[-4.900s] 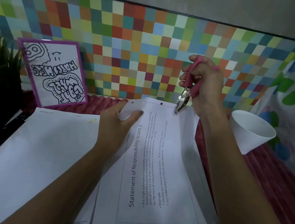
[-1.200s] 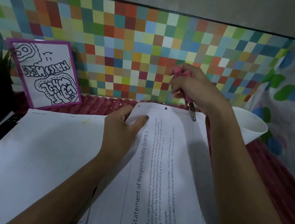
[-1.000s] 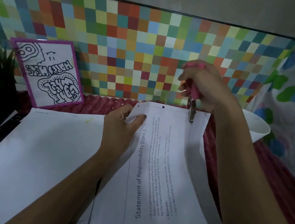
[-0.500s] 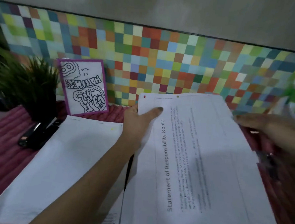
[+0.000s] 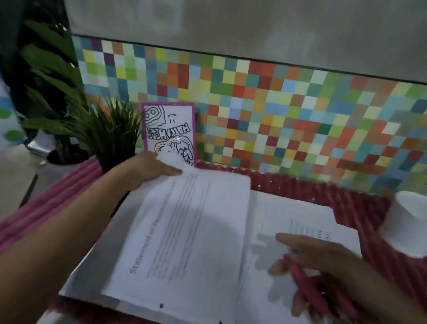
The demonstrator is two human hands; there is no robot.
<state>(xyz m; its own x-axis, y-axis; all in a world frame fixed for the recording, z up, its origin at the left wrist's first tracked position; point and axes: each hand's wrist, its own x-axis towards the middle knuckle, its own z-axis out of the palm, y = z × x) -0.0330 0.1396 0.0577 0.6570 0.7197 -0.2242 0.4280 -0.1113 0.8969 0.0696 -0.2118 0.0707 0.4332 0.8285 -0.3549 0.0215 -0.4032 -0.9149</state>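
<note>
A printed sheet [image 5: 191, 236] with punched holes along its near edge lies on top of the left pile of papers. My left hand [image 5: 148, 169] holds its far left corner, thumb on top. My right hand [image 5: 326, 275] hovers over the right pile of papers [image 5: 292, 219] and grips a pink-handled hole punch [image 5: 310, 287], whose metal head points toward me. The picture is blurred by motion.
A white paper cup [image 5: 412, 223] lies tipped at the right on the red ribbed mat [image 5: 320, 188]. A purple-framed drawing [image 5: 169, 130] leans on the colourful tiled wall. A small potted plant [image 5: 107, 130] stands at the back left.
My left hand has carried the punched sheet leftward onto the left pile. My right hand, holding the punch, has dropped from the sheet's far edge to above the right pile. The camera has swung left.
</note>
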